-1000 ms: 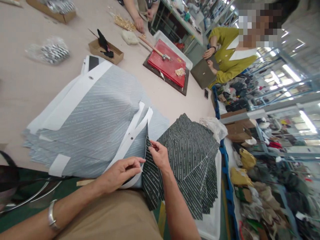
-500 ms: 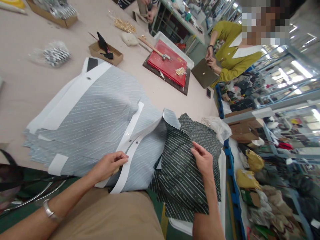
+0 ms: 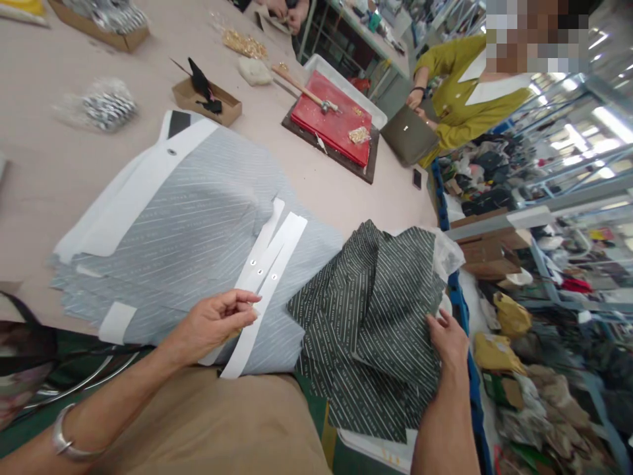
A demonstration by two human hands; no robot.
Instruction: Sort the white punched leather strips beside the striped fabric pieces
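Observation:
My left hand (image 3: 222, 318) hovers at the white strips on the pale blue-grey striped fabric pieces (image 3: 192, 198), thumb and fingertips slightly apart and nothing visible between them. Each white strip (image 3: 271, 290) near it carries a small metal snap. At the right, my right hand (image 3: 449, 340) has its thumb and fingers closed at the right edge of a dark striped fabric piece (image 3: 395, 290). That piece lies bent and rumpled over a heap of the same dark fabric. Part of the right hand's grip is hard to make out.
Beyond the fabric, a hammer (image 3: 309, 92) lies on a red slab (image 3: 331, 125). A small cardboard box (image 3: 230, 112), a bag of silver parts (image 3: 109, 105) and a phone (image 3: 417, 178) are on the table. A co-worker in a yellow-green top (image 3: 450, 92) holds a dark bag (image 3: 408, 135).
My right hand has moved right, carrying the dark piece over onto the heap, off the pale fabric. The white strips now lie flatter. My left hand's fingers have parted slightly.

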